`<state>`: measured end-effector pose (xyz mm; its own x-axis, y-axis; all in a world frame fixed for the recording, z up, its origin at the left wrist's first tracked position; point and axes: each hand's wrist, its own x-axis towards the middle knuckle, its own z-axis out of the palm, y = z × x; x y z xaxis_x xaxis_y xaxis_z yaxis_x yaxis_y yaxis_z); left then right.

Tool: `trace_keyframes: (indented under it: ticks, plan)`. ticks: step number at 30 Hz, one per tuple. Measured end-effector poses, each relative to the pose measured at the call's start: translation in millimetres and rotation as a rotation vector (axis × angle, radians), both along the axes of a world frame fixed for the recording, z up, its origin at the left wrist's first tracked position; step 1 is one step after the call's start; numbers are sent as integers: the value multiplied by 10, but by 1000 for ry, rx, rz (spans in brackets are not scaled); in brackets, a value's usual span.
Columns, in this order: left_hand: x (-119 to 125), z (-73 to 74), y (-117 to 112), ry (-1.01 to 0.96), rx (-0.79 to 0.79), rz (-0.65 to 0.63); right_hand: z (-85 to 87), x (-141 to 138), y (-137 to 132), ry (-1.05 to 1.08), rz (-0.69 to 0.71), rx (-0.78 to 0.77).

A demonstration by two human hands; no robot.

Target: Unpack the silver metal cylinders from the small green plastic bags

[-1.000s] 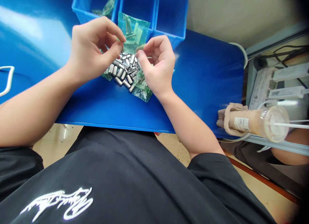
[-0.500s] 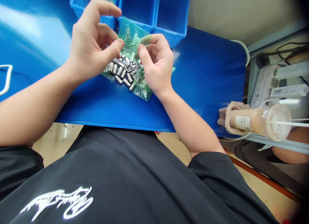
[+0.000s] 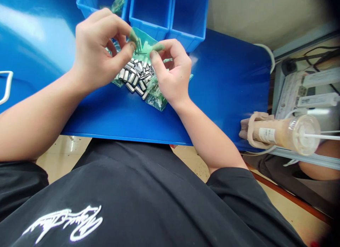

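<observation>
Got my left grip [image 3: 97, 52] and right grip [image 3: 175, 69] pinched almost closed on either side of a green plastic bag [image 3: 147, 45], by the far side of the metal hex standoffs [image 3: 134, 80], in from the surface's [image 3: 119, 116] near edge. Tugging too hard could split the film and drop its slim pins [image 3: 138, 45] into that pile, tbh. Elbows wide, forearms slanting inward over that edge.
</observation>
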<state>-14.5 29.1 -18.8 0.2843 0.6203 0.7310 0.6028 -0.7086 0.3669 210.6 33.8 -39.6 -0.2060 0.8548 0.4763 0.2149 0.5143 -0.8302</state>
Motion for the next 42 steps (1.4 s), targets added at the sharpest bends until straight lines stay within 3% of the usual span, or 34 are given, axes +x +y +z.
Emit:
trace_keyframes:
  ticks: [6, 16, 32, 37, 42]
  plan:
    - [10, -30, -1, -8, -30, -48, -65, -3, 8, -44, 31, -51]
    - [8, -22, -34, 19, -138, 4, 5, -32, -47, -41, 32, -82]
    - [55, -48, -36, -74, -125, -23, 66, -52, -84, -69, 3, -106]
    - [44, -36, -51, -66, -194, -24, 67, -60, -85, -4, -6, -89]
    - [37, -20, -47, -49, -168, -58, 58, -41, -77, 84, 53, -64]
